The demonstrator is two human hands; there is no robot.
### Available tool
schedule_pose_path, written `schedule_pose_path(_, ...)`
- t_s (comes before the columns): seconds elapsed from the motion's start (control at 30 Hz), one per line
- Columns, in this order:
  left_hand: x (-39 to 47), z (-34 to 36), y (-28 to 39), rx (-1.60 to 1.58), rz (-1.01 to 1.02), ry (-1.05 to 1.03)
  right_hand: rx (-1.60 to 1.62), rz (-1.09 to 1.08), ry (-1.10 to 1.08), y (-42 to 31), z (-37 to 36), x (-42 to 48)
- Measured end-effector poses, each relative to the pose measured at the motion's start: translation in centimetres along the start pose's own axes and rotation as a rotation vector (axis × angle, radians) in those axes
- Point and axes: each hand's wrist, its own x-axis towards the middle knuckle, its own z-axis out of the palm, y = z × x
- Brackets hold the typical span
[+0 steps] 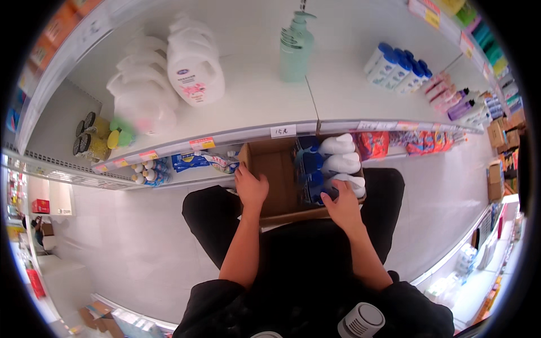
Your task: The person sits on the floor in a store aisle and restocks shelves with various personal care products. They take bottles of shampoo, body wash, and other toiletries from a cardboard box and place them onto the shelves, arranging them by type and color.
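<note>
An open cardboard box [279, 169] sits between my knees, against the lower shelf. My left hand [251, 184] grips its left wall, fingers at the rim and thumb on the inner side. White plastic bottles [340, 162] stand in a column along the box's right side. Beside them runs a column of dark blue bottles or packs [312, 160], partly in shadow. My right hand [343, 205] reaches over the nearest white bottle, fingertips against it and thumb near the blue column. Whether it grips a bottle cannot be made out. Bare cardboard shows in the box's left half.
Above the box runs a shelf edge [232, 141] with price tags. White jugs [196, 67], a green pump bottle [297, 50] and blue-capped bottles [395, 69] stand on that shelf. Blue packs [188, 162] and red bags [374, 144] lie below. Cartons [495, 179] stand farther right.
</note>
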Motion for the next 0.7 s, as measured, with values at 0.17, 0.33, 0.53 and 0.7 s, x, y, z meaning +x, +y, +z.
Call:
schedule_pose_path(0.17,0.1,-0.2,0.5,0.018,-0.017,-0.005,0.026,-0.006,-0.133,1.7,1.5,-0.5)
schedule_pose_path(0.33,0.1,-0.2,0.2,-0.018,-0.042,0.013,-0.056,0.026,0.007,0.3,4.6,-1.6)
schedule_pose_path(0.53,0.6,0.4,-1.7,-0.108,-0.01,0.046,-0.058,0.052,0.07,1.4,6.4,-0.9)
schedule_pose_path(0.7,0.1,0.1,-0.5,-0.088,0.047,0.144,-0.046,0.065,0.058,1.6,6.3,-0.8)
